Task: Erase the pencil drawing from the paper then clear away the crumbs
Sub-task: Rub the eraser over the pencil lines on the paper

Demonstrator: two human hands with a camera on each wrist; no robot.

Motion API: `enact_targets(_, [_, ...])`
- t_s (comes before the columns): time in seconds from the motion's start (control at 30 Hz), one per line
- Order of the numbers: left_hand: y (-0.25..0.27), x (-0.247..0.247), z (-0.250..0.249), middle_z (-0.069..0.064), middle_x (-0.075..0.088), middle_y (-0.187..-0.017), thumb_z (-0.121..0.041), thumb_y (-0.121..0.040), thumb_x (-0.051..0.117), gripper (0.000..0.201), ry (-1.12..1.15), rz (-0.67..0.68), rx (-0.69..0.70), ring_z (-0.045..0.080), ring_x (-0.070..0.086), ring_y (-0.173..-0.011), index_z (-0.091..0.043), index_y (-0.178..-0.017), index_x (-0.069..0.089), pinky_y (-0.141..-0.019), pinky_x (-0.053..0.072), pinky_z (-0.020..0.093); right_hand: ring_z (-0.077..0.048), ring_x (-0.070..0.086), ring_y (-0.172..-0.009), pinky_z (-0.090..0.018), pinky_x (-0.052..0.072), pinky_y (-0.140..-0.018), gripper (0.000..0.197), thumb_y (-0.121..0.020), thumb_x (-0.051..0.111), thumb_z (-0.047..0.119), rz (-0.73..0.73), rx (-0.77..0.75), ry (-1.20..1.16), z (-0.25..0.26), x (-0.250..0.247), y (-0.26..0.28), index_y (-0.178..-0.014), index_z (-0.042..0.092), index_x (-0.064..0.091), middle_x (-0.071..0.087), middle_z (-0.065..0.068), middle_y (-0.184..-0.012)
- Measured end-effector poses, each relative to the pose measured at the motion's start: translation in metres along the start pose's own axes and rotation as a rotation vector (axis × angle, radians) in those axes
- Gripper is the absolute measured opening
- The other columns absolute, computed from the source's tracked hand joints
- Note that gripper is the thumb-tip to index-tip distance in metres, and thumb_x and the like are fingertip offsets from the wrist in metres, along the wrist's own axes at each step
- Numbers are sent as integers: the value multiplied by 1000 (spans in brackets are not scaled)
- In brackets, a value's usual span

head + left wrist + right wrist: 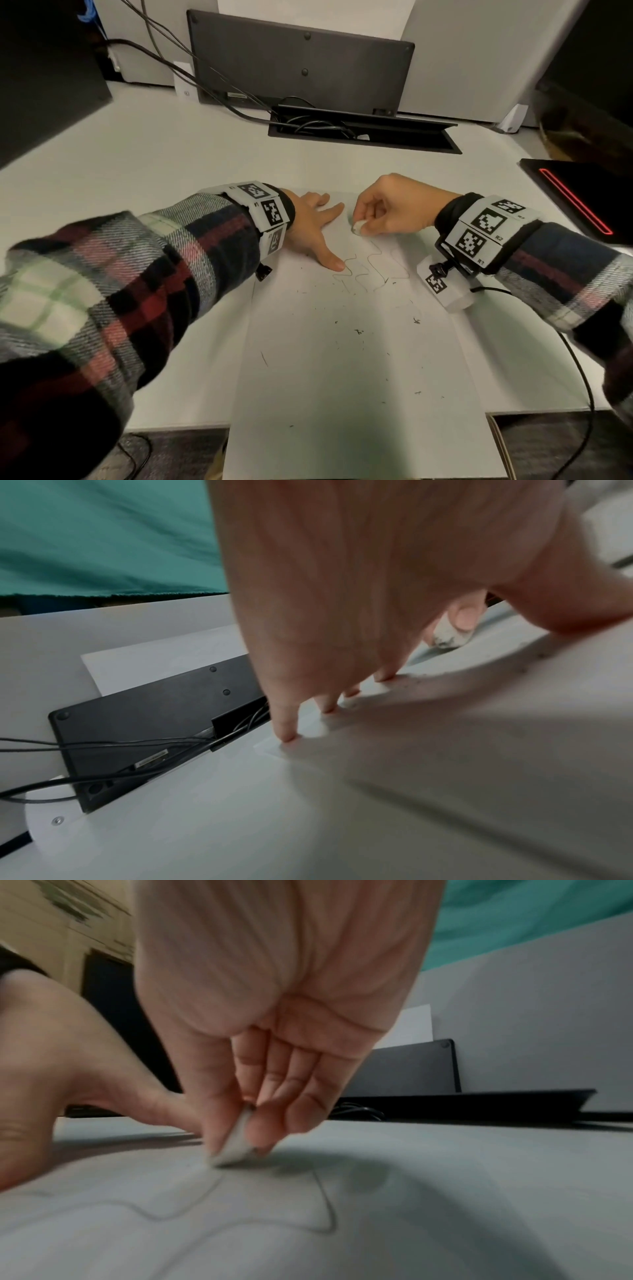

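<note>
Crumbs dot paper; right hand fingers pinch eraser, left hand fingers spread flat.

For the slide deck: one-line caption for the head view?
Left hand pins paper; right hand rubs eraser over pencil drawing.

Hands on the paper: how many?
2. Left hand presses flat with spread fingers on the paper at its far-left part; right hand pinches the eraser against the far middle.
</note>
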State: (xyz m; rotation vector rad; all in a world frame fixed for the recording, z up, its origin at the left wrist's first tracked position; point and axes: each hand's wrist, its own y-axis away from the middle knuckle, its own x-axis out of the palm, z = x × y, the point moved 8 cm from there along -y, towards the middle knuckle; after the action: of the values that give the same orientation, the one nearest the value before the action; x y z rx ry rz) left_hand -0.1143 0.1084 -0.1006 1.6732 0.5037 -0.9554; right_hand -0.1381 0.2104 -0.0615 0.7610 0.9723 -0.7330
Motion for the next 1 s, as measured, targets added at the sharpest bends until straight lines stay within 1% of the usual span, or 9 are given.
enact_targets(0.13, [0, 0, 1, -4, -25, -154, -69, -73, 56, 111, -3, 3, -4, 16, -16, -143, -33, -144, -21, -116, 4, 44, 3, 54, -48, -6, 41, -52, 11, -79, 72, 14, 74, -44, -88, 11, 10, 6, -89, 10, 70, 63, 1, -65])
enact_targets(0.23, [0, -1, 0, -4, -25, -154, -69, -72, 57, 112, -6, 3, -4, 16, -16, -143, -34, -144, -21, -115, 4, 44, 10, 52, -53, -3, 38, -54, 13, -79, 71, 17, -5, -53, 9, 10, 2, 0, -92, 14, 71, 65, 1, -75])
enact_targets(0.37, [0, -1, 0, -4, -26, -154, -69, -72, 57, 113, -17, 7, -13, 17, -16, -143, -33, -144, -21, -115, 3, 44, 3, 52, -55, -8, 40, -55, 13, -78, 73, 18, 90, -86, -72, 17, 15, 7, -90, 14, 73, 66, 0, -73])
enact_targets(0.53, [1, -2, -2, -2, -25, -154, -69, -72, 56, 112, -21, -2, -10, 17, -15, -143, -33, -145, -21, -115, 3, 43, 7, 52, -54, -6, 40, -54, 16, -79, 71, 17, 15, -78, -7, 18, 6, 1, -93, 10, 73, 67, -1, -74])
enact_targets(0.63, [1, -2, -1, -2, -25, -154, -69, -74, 55, 110, -16, -1, -14, 17, -16, -143, -31, -145, -20, -115, 1, 43, 4, 52, -53, -8, 39, -54, 12, -79, 72, 16, 106, -94, -55, 23, 16, 10, -90, 14, 73, 65, 4, -69])
enact_targets(0.7, [3, -2, -1, -3, -24, -154, -68, -75, 55, 109, -17, -9, -13, 17, -14, -143, -31, -145, -19, -115, 2, 42, 1, 52, -52, -8, 40, -55, 12, -79, 72, 18, 158, -86, -79, 22, 20, 14, -90, 14, 73, 67, 0, -71])
enact_targets(0.83, [4, -3, -1, -4, -23, -155, -68, -75, 56, 109, -8, -18, -8, 16, -12, -144, -31, -146, -19, -115, 3, 42, -5, 58, -53, -12, 48, -58, 18, -80, 70, 19, 27, -7, -164, 4, 3, 7, -95, 9, 70, 67, -6, -74])
enact_targets(0.93, [3, -5, 1, -3, -23, -155, -66, -75, 56, 109, -2, -22, -3, 16, -14, -144, -31, -146, -18, -115, 2, 42, -8, 60, -54, -10, 47, -58, 13, -81, 70, 18, 5, 4, -130, -1, -1, 7, -93, 13, 70, 67, -6, -79])
enact_targets(1.0, [2, -6, 0, -2, -22, -155, -65, -75, 58, 107, 7, -25, 7, 17, -13, -144, -33, -146, -17, -115, 3, 42, -7, 59, -61, -12, 47, -64, 13, -79, 72, 17, 2, -11, -94, -1, 1, 7, -92, 18, 71, 69, -7, -88])
